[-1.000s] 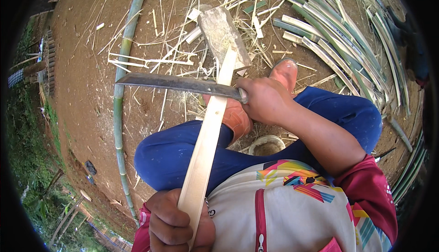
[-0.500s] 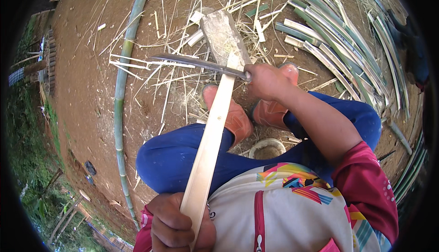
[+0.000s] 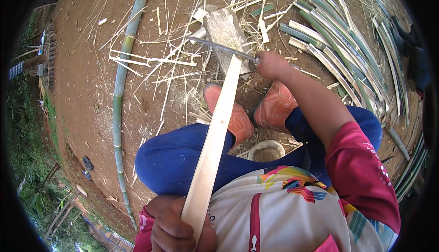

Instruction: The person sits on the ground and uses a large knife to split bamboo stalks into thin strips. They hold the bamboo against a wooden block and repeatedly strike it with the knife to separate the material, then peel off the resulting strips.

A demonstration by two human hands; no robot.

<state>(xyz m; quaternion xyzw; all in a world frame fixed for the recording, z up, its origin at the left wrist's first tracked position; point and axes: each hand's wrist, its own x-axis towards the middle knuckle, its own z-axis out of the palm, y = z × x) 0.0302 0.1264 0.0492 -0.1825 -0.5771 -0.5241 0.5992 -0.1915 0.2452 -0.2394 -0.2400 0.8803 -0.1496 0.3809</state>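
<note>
A long pale split bamboo strip slants from my lap up to a worn wooden block on the ground. My left hand grips its near end, fingers wrapped round it against my shirt. In my right hand is the handle of a machete-like knife, closed in my fist. The knife's long dark blade points left across the strip's far end, edge-on. Whether the blade touches the strip I cannot tell. My fingers hide most of the handle.
Split green and pale bamboo lengths lie heaped at the far right. A long green bamboo pole runs along the left. Thin shavings litter the soil. Between my orange boots and lap sits a round bowl-like container.
My right hand and the knife have moved away from me and slightly right, toward the strip's far tip. My left hand and the strip have hardly moved.
</note>
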